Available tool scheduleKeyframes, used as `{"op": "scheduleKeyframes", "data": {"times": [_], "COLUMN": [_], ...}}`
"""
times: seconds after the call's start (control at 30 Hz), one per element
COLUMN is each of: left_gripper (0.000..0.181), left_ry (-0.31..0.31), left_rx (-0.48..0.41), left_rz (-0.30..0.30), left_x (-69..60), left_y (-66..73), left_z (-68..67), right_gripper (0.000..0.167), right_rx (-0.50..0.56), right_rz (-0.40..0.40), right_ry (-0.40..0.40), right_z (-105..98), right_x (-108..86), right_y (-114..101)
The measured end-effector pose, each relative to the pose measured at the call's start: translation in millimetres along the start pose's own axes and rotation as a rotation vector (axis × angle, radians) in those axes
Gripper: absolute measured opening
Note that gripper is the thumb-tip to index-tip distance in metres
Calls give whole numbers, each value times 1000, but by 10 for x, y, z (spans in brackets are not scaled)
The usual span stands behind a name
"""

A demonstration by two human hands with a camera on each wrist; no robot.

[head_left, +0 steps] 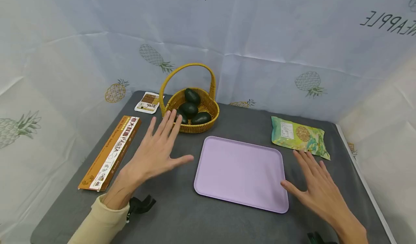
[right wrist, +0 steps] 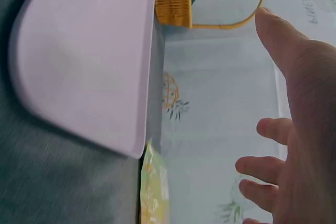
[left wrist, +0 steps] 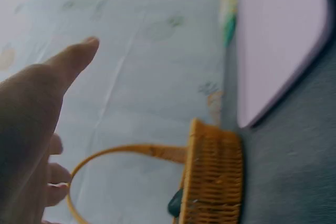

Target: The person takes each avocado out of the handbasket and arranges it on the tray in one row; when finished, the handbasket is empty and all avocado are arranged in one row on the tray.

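My left hand (head_left: pixel 155 153) hovers with its fingers straight and spread, left of the tray and in front of the basket, holding nothing. On the right, my other hand (head_left: pixel 320 189) is likewise spread, beside the tray's right edge and just in front of a green and yellow food packet (head_left: pixel 299 135). Between the hands lies a flat lilac tray (head_left: pixel 242 173) with a raised rim. Behind the left fingertips stands a yellow wicker basket (head_left: pixel 198 129) with a tall handle. Several dark green avocados (head_left: pixel 189 109) sit in it, one partly hidden by the fingers.
An orange-brown pasta box (head_left: pixel 110 152) lies along the table's left side. At the back left is a small white and brown sachet (head_left: pixel 148 103). The dark grey table (head_left: pixel 182 215) is bounded by a pineapple-print cloth (head_left: pixel 260 56) behind and at the sides.
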State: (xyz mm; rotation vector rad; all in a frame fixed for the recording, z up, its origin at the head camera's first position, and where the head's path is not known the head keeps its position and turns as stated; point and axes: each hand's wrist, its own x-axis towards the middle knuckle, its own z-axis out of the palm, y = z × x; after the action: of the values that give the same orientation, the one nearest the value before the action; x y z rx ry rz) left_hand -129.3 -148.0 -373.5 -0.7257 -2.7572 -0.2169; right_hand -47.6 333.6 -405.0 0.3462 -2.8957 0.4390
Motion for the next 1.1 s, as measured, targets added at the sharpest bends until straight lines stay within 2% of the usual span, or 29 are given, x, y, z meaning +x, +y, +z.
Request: {"op": "scheduleKeyframes", "data": {"times": [0.13,0.23,0.3,0.37,0.47,0.6,0.67,0.83,0.97,1.1], "left_gripper": [109,99,92,86,77,69,65,49,39,36], "left_ry": [143,244,294,336,392,441,459,526,583,604], "left_rx": [-133,-293,-405,-507,-645,-793,-840,-874,-889,-883], "left_rz": [-91,-166,-229,-299,-396,-480,-505,-512,-524,-539], "left_x": [145,286,381,467,552,594,602,635,668,686], "left_y": [-124,-222,-294,-375,-498,-631,-686,-752,-752,-758], "left_z": [-70,-98,-106,-98,-44,92,172,318,380,412], "right_gripper": [102,100,97,92,82,72,72,79,85,89], "right_rx": [70,126,156,188,234,287,303,324,316,302], "right_rz": [65,133,152,143,105,51,33,24,24,15], "right_ry": [-104,-185,-216,-207,-153,-93,-85,-100,-174,-273], "right_z": [-48,-94,-107,-92,-49,7,45,127,190,293], "right_x": [142,275,376,482,659,917,1063,1453,1766,2060], "right_y": [-86,-166,-215,-263,-350,-528,-644,-951,-1188,-1417]}}
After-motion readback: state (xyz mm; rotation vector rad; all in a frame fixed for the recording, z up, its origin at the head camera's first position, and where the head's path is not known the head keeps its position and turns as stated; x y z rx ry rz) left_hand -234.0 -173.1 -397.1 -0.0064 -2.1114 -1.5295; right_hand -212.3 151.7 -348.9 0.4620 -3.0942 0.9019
